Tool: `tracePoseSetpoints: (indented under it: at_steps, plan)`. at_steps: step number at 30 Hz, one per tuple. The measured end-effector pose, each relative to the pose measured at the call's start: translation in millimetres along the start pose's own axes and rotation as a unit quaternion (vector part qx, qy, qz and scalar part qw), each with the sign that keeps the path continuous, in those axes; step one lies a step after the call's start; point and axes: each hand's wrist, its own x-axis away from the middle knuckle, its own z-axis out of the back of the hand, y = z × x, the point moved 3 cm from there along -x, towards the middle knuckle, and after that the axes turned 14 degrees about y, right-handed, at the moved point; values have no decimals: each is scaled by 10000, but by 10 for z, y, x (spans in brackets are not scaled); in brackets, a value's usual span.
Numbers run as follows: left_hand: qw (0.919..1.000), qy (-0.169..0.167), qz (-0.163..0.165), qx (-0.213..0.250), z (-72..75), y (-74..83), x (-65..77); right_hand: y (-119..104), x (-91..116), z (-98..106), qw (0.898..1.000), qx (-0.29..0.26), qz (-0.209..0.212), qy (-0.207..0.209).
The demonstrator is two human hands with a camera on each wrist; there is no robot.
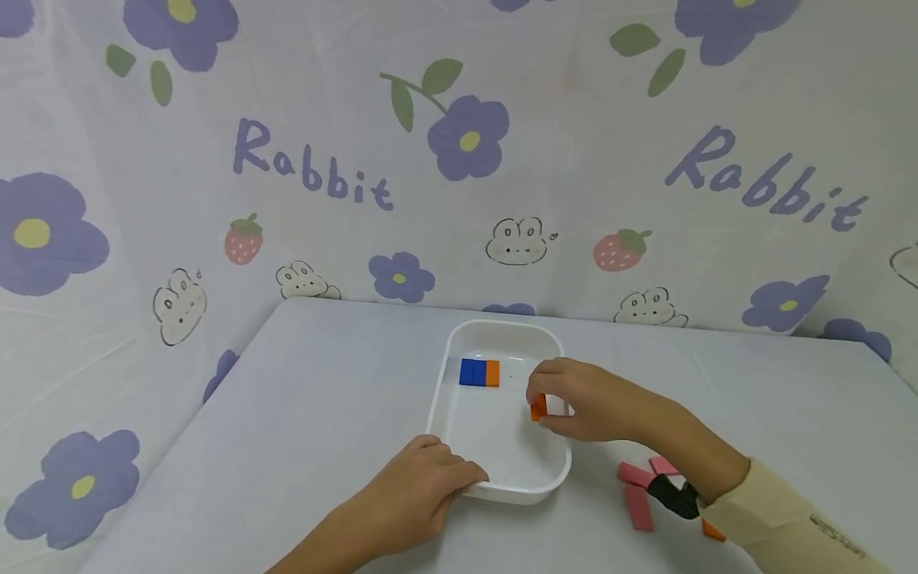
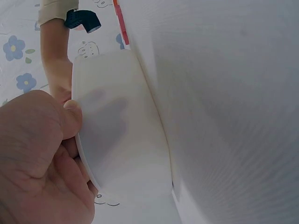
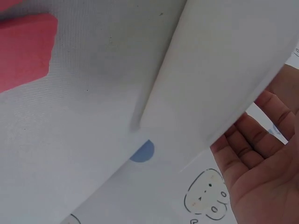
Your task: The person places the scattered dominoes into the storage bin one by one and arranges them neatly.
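A white tray (image 1: 495,488) lies on the table, with two blue blocks (image 1: 472,372) and an orange block (image 1: 492,373) side by side near its far left corner. My left hand (image 1: 423,490) grips the tray's near left rim; the left wrist view shows its thumb and fingers around the tray edge (image 2: 126,121). Over the tray's right side, my right hand (image 1: 584,399) pinches another orange block (image 1: 539,408) between thumb and fingers. In the right wrist view that hand (image 3: 261,158) is partly behind the tray wall (image 3: 219,70), which hides the block.
Right of the tray, several pink blocks (image 1: 638,508) lie on the table beneath the right forearm. One more orange block (image 1: 713,531) shows partly beside the sleeve (image 1: 782,518). A black strap piece (image 1: 674,496) hangs from the right wrist. A patterned cloth (image 1: 445,199) stands behind the table.
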Motion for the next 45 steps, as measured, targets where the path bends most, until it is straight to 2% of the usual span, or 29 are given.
tracePoseSetpoints:
  at_steps: [19, 33, 41, 45]
  plan:
    - [9999, -97, 94, 67, -12, -18, 9, 205, -287, -189, 9996, 139, -228, -92]
    - [9995, 136, -211, -191, -12, -14, 21, 318, -505, -299, 9972, 534, -490, -203]
    - [9986, 282, -365, -248, -13, 2, 18, 422, -607, -371, 9929, 543, -994, -370]
    - [9988, 267, -332, -223, -18, -8, 20, 452, -647, -412, 9920, 593, -1038, -400]
